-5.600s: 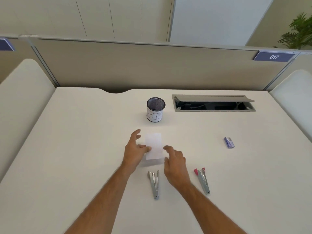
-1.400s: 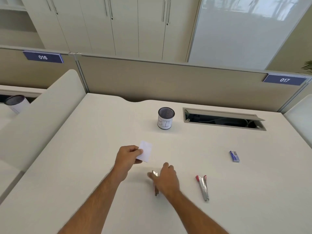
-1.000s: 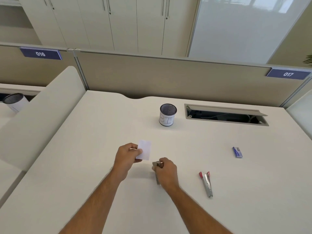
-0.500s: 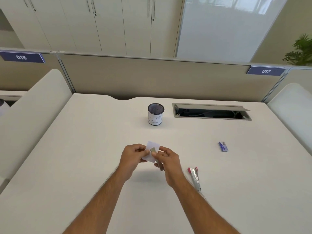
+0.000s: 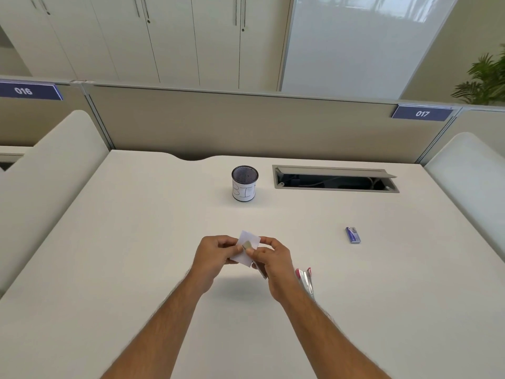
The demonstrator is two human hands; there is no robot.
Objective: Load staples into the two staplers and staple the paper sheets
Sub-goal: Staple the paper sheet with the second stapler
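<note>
Your left hand (image 5: 214, 258) pinches the small paper sheets (image 5: 247, 248) above the counter (image 5: 136, 242) middle. Your right hand (image 5: 273, 265) holds the silver stapler (image 5: 252, 258) closed in its grip, long axis running from the near edge toward the far-left, nose on the paper. The red-ended stapler (image 5: 306, 280) is half hidden behind your right wrist. The cup (image 5: 244, 184) reads "BI"; the blue staple box (image 5: 353, 235) print is illegible.

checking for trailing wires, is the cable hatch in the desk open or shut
Open: the cable hatch flap is raised along its far edge, and cables show in the dark slot below.
</note>
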